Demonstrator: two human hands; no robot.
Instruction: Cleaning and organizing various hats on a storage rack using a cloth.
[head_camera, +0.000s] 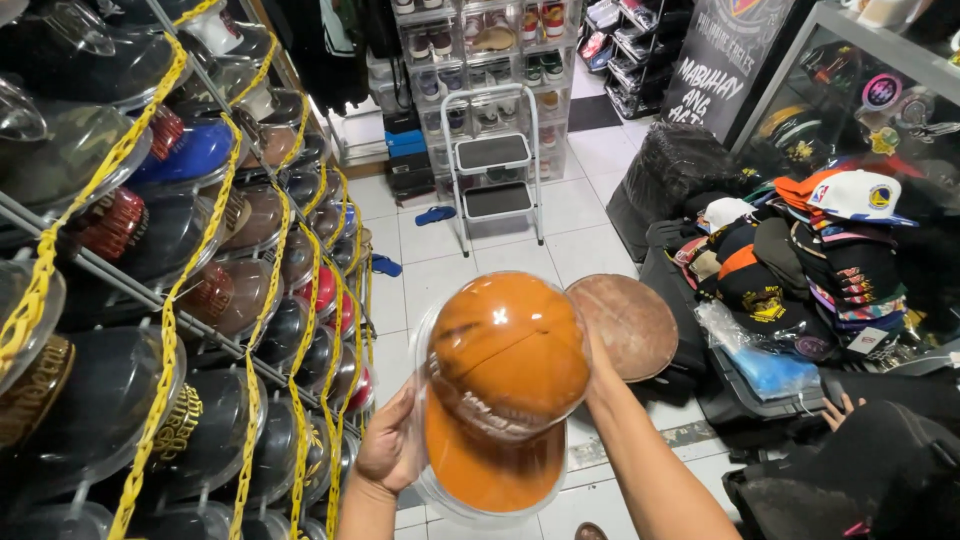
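An orange cap (505, 385) sits inside a clear plastic cap case (440, 495), held up in front of me over the floor. My left hand (390, 445) grips the case's left edge. My right hand (597, 365) is behind the case's right side, mostly hidden, with only the wrist and forearm showing. A brown cap (630, 325) shows just behind the case on the right; I cannot tell whether my right hand holds it too.
A rack (200, 290) of caps in clear cases, strung with yellow plastic chain (165, 330), fills the left. A white step stool (493, 170) stands on the tiled floor ahead. Stacked caps (840, 250) and black bins (760, 400) crowd the right.
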